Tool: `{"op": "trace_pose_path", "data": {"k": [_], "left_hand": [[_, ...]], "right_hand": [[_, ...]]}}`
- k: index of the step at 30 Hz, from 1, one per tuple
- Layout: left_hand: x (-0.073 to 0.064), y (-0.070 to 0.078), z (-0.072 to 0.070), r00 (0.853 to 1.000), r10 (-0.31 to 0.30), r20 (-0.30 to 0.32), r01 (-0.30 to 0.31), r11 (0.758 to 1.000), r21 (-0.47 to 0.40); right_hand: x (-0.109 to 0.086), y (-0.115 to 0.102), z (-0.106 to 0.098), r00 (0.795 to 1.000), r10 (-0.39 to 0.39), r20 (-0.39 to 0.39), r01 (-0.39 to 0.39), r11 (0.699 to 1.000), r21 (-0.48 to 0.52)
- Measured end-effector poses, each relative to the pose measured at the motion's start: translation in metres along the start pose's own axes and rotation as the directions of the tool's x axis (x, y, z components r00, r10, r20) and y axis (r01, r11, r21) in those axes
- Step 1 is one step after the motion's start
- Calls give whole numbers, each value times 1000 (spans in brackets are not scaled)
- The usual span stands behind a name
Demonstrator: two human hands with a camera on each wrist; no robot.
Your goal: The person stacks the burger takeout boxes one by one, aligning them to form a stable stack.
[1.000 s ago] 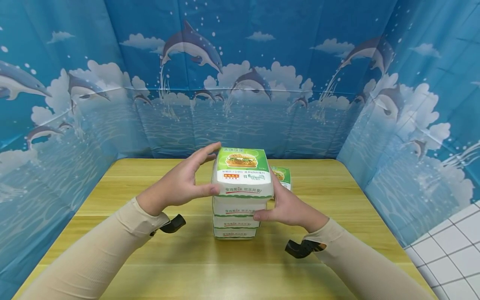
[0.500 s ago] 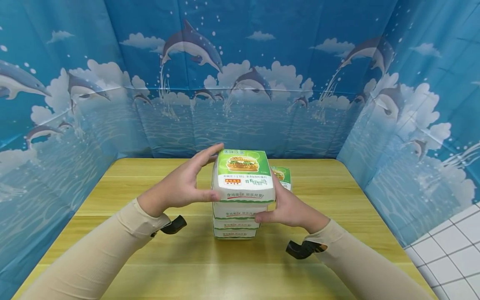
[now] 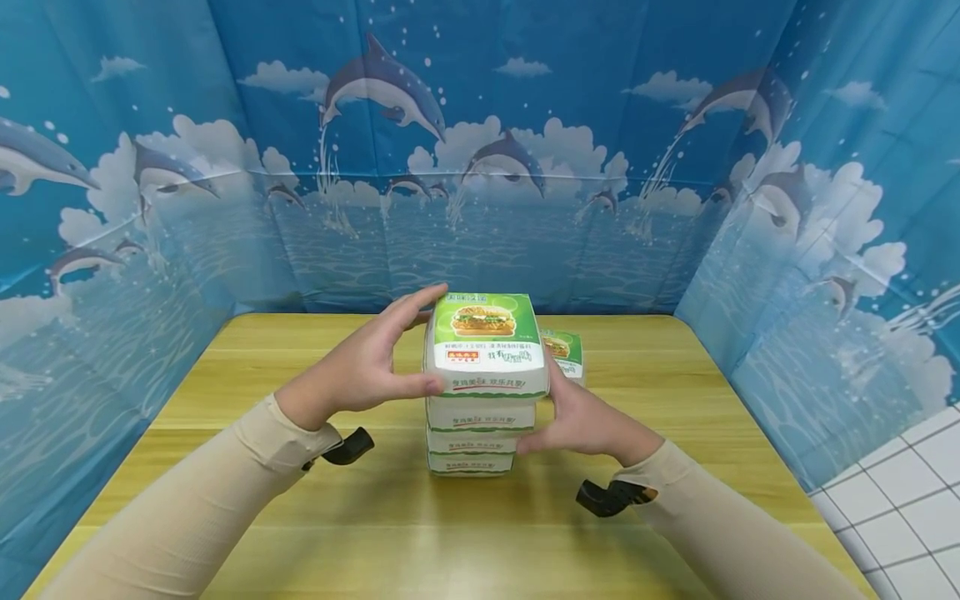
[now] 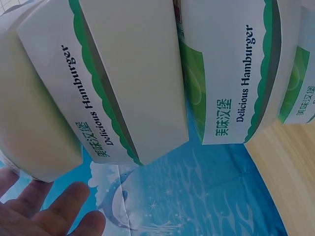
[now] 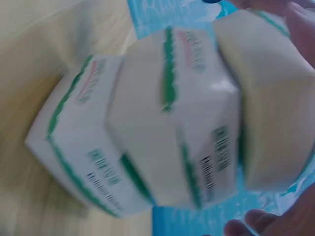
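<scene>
Left forearm [image 3: 187, 500] and right forearm [image 3: 731, 521], both sleeved, angle inward from below. Left hand [image 3: 360, 367] grips, with a wide gap between 2 digits, thumb and index finger. Right hand [image 3: 585, 421] sits lower; thumb points left, fingers mostly hidden in the head view.

On the table [image 3: 660, 383] stands a stack of four boxes [image 3: 480, 418]. From it, the left hand [image 3: 360, 362] lies at nine o'clock against the top box [image 3: 483, 350], the right hand [image 3: 588, 414] at three, a separate box [image 3: 567, 348] behind at two, the curtain [image 3: 487, 242] at twelve.
</scene>
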State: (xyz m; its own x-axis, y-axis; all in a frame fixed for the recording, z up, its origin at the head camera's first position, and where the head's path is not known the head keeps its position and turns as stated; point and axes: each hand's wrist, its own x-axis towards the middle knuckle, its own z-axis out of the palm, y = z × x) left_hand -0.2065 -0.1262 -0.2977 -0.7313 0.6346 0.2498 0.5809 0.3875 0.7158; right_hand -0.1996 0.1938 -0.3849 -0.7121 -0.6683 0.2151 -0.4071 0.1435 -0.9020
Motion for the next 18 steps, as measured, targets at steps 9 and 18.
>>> {"op": "trace_pose_path", "data": {"k": [9,18], "left_hand": [[1,0,-2,1000,-17,-10,17,1000,4],[1,-1,-4,1000,-18,-20,18,1000,24]], "right_hand": [[0,34,9,994,75,75,-67,992,-104],[1,44,15,990,121,66,-114,989,-99]]}}
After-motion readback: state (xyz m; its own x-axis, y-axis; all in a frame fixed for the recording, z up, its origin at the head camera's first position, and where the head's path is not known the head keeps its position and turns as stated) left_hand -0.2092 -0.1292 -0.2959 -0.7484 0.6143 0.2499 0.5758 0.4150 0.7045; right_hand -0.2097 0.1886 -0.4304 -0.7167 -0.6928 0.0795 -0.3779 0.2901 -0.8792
